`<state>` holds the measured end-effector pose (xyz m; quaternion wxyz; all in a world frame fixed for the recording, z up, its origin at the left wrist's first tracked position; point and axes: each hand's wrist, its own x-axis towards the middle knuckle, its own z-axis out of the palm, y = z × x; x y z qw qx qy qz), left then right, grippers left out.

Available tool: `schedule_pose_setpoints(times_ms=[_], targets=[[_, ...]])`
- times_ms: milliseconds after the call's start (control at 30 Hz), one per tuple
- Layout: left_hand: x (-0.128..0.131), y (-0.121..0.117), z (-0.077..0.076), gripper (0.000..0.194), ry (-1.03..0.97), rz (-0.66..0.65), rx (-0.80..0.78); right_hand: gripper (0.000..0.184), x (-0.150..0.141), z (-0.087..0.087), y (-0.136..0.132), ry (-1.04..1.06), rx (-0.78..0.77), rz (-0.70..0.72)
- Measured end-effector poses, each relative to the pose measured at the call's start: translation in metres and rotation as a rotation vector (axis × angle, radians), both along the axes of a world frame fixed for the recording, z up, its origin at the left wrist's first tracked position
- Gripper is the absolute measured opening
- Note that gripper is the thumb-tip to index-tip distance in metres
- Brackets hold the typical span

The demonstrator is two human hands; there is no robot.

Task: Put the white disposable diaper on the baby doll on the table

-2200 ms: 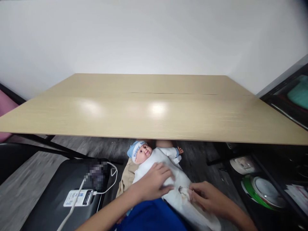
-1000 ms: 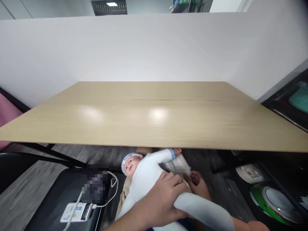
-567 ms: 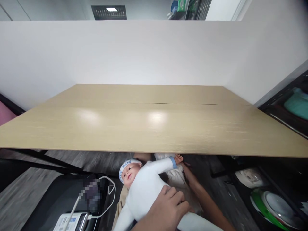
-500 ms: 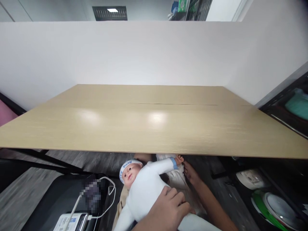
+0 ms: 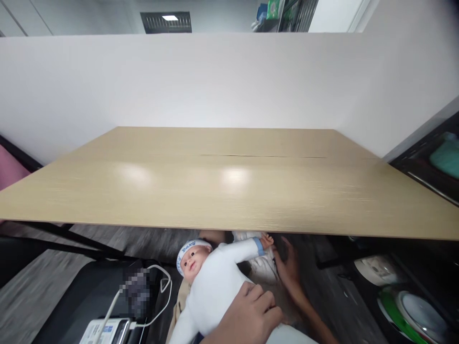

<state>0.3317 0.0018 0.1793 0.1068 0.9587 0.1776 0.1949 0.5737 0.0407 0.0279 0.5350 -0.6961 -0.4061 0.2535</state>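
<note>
- Holds the doll (image 5: 218, 282) face-up across the lap (image 5: 213, 236), just below the near edge of the table (image 5: 229, 196), lettered cap (image 5: 191, 245) toward the chair (image 5: 79, 291).
- Bends the fingers of the left hand (image 5: 251, 308) over the doll's lower body, grip narrow and closed on it, firmness impossible to tell.
- Spreads the right hand (image 5: 289, 268) beside the doll's outstretched arm and the white cloth (image 5: 263, 268), grip wide and apparently holding nothing; impossible to tell touching from just beside.
- Risks a slide of the doll off the lap and down to the floor (image 5: 89, 239), given a slack left grip or a shift of the knees.
- Risks a snag of the doll's small fingers in the white cloth, given a tug with both so close.
- Risks a bump against the underside of the table, given a quick lift in such tight room.
- Risks a catch on the cable (image 5: 111, 310) over the chair, given a wide swing of the left elbow.
</note>
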Motion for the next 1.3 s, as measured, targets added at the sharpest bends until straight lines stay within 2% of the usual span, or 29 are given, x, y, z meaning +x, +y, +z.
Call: schedule_pose_setpoints(times_ms=[67, 167, 267, 400, 533, 600, 667, 733, 800, 867, 933, 1067, 1167, 1300], targets=[[-0.001, 0.0, 0.003, 0.016, 0.026, -0.016, -0.027, 0.06, -0.016, 0.0, -0.004, -0.171, -0.004, 0.164], [-0.002, 0.001, 0.006, 0.027, 0.064, -0.046, -0.073, 0.061, -0.035, -0.004, -0.002, -0.496, -0.058, 0.39], [-0.002, 0.0, 0.003, 0.026, 0.072, -0.032, -0.085, 0.057, -0.044, -0.006, 0.01, -0.62, -0.141, 0.41], [-0.003, 0.0, -0.002, 0.035, 0.078, -0.018, -0.081, 0.056, -0.037, 0.004, 0.015, -0.582, -0.162, 0.381], [-0.003, -0.001, -0.005, 0.026, 0.057, 0.019, -0.043, 0.067, -0.014, 0.037, -0.01, -0.512, -0.085, 0.346], [-0.003, -0.001, -0.005, 0.026, 0.034, 0.018, -0.045, 0.073, 0.0, 0.063, -0.028, -0.523, -0.017, 0.32], [-0.003, -0.001, -0.004, 0.027, 0.008, 0.002, -0.06, 0.069, 0.007, 0.091, -0.039, -0.612, 0.104, 0.319], [-0.005, -0.002, -0.004, 0.023, -0.028, -0.011, -0.068, 0.061, 0.005, 0.118, -0.04, -0.722, 0.224, 0.424], [-0.007, -0.003, -0.004, 0.019, -0.055, -0.017, -0.066, 0.059, -0.008, 0.14, -0.029, -0.805, 0.283, 0.617], [-0.008, -0.004, -0.003, 0.018, -0.046, -0.016, -0.06, 0.061, -0.029, 0.154, -0.01, -0.845, 0.246, 0.817], [-0.007, -0.006, -0.004, 0.019, -0.008, -0.005, -0.052, 0.063, -0.053, 0.163, 0.014, -0.856, 0.124, 0.96], [-0.005, -0.008, -0.005, 0.022, -0.026, 0.049, -0.042, 0.041, -0.095, 0.176, 0.05, -0.959, -0.149, 1.129], [-0.029, -0.012, -0.01, 0.025, -0.139, 0.113, -0.093, 0.029, -0.112, 0.187, 0.057, -1.025, -0.161, 1.199], [-0.111, -0.032, -0.029, 0.014, -0.339, 0.306, -0.149, 0.024, -0.119, 0.201, 0.043, -0.869, -0.099, 1.163]])
